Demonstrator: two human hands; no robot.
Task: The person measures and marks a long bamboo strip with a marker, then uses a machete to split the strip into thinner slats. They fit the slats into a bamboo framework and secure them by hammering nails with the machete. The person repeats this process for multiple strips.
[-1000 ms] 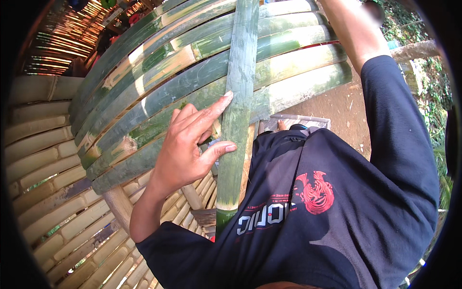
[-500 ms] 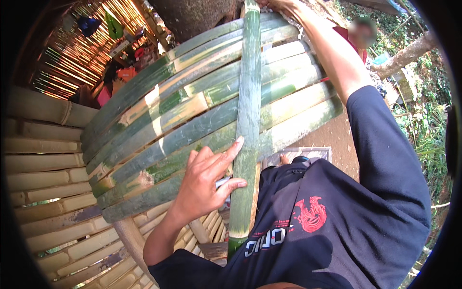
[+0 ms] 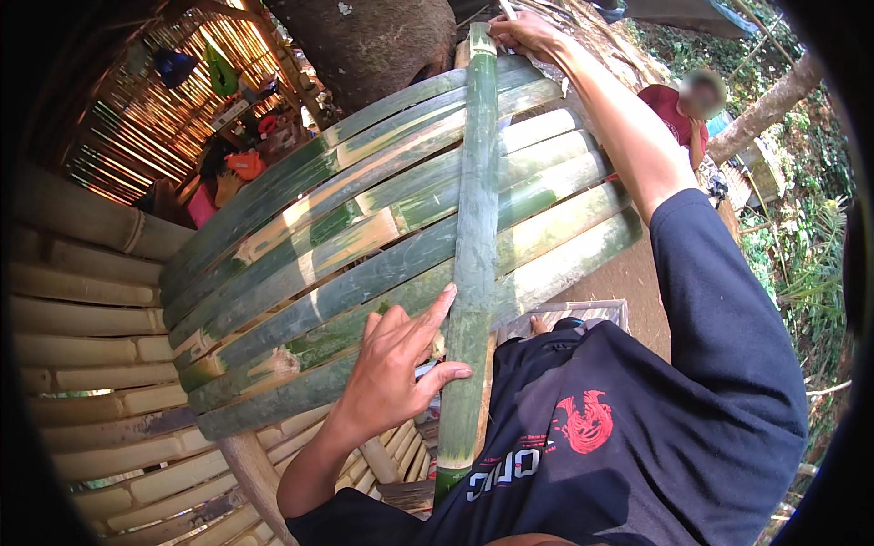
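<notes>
A long green bamboo slat (image 3: 475,246) runs almost straight up and down through the middle of the frame, from the top centre down to the lower centre, where its end lies against the person's dark long-sleeved shirt (image 3: 637,428). It lies across a fan of other split bamboo strips (image 3: 364,246) that sweep from the lower left up to the upper right, crossing them at a steep angle.

The left hand (image 3: 396,369) sits at the lower centre, just left of the upright slat. It is open, the fingers spread; the forefinger stretches up along the slat's left edge and the thumb presses across onto its face, so the hand touches the slat without wrapping it. The palm rests over the lowest of the crossing strips.

The right hand (image 3: 526,33) is at the top centre-right, at the far upper end of the same slat. Its fingers are curled closed at the slat's top, with the arm stretched out along the right side of the frame; how firmly it grips the tip cannot be told.

At the left, a bamboo platform (image 3: 82,364) of round poles fills the frame edge. In the upper right a second person in a red top (image 3: 674,109) sits well apart.
</notes>
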